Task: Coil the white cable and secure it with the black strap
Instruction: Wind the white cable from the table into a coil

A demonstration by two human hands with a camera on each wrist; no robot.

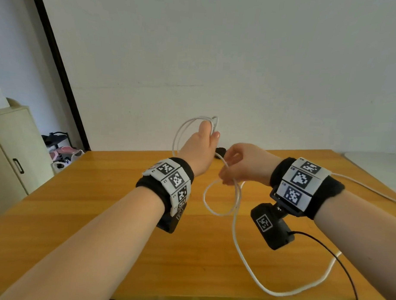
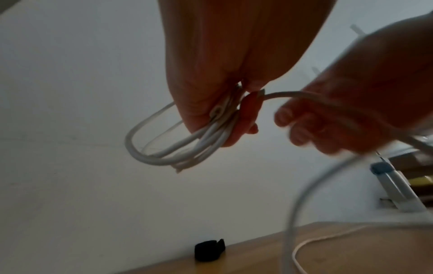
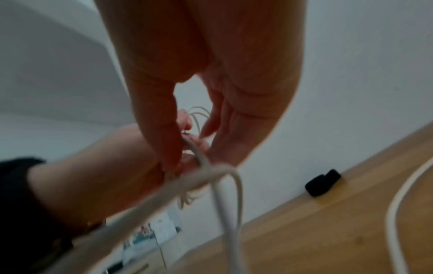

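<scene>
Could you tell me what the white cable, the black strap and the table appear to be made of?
White cable: probably smooth plastic or rubber sheathing; it bends in soft loops. Black strap: matte, fuzzy, probably fabric hook-and-loop. Table: wood or wood-look laminate, with orange grain streaks and slight sheen.

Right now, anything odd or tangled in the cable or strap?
Nothing damaged or tangled. The left hand holds several loops of the white cable; the right hand pinches the next loop. A long tail trails loose over the wooden table. The black strap lies unused by the wall.
</scene>
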